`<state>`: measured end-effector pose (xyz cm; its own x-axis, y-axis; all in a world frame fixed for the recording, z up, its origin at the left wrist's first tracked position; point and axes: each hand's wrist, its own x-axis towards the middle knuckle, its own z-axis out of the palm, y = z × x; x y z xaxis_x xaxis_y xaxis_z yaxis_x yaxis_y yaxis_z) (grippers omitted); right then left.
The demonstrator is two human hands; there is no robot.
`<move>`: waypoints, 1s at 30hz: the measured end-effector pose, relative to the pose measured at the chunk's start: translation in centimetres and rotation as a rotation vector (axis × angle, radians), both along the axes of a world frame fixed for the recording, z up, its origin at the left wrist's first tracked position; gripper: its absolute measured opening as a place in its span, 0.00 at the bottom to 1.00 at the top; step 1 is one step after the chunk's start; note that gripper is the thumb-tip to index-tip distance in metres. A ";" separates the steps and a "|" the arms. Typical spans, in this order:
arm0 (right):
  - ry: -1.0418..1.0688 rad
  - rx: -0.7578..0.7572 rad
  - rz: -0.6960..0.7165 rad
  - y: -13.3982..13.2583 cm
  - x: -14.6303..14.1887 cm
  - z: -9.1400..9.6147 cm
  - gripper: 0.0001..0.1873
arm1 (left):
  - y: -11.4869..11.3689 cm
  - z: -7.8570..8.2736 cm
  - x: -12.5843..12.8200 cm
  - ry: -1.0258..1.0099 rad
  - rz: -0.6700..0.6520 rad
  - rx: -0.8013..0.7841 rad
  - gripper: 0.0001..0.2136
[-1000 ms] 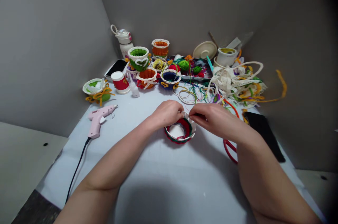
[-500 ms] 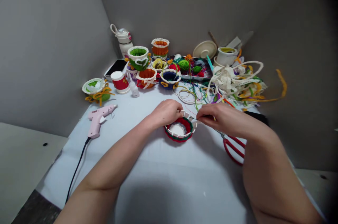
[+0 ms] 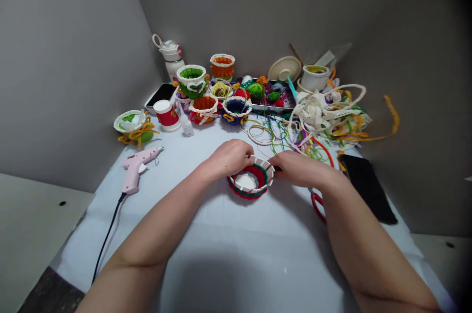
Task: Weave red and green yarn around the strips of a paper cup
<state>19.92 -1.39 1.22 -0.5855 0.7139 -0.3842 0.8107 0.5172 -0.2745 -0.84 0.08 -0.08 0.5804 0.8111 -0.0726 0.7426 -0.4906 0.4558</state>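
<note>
A small round basket [image 3: 250,181] wound with red and green yarn sits on the white cloth in front of me, with a white base inside. A notched white trim strip [image 3: 262,162] runs along its far rim. My left hand [image 3: 230,158] pinches the rim at the far left of the basket. My right hand [image 3: 298,169] comes in from the right, its fingertips closed at the basket's right rim. Red-handled scissors [image 3: 317,206] lie just beyond, partly hidden under my right wrist.
A pink glue gun [image 3: 136,169] with a black cord lies to the left. Several finished yarn baskets, a tray of yarn balls [image 3: 265,91] and a heap of lace and pipe cleaners [image 3: 324,118] stand at the back. A black phone [image 3: 365,187] lies to the right.
My right hand has moved left and closer to the basket, reaching its right rim. The white strip now lies along the rim, and the scissors are more covered by my right wrist.
</note>
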 end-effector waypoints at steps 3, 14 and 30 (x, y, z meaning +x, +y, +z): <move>-0.025 0.048 -0.022 0.1 -0.4 -0.3 0.11 | -0.1 0.1 -0.3 0.027 -0.069 -0.001 0.10; 0.003 0.132 -0.053 -0.1 -0.7 -1.1 0.12 | -0.8 0.9 0.7 -0.040 -0.151 -0.057 0.09; -0.126 0.237 -0.171 -0.7 -1.4 -0.2 0.11 | -0.6 0.1 0.9 -0.011 -0.049 0.014 0.09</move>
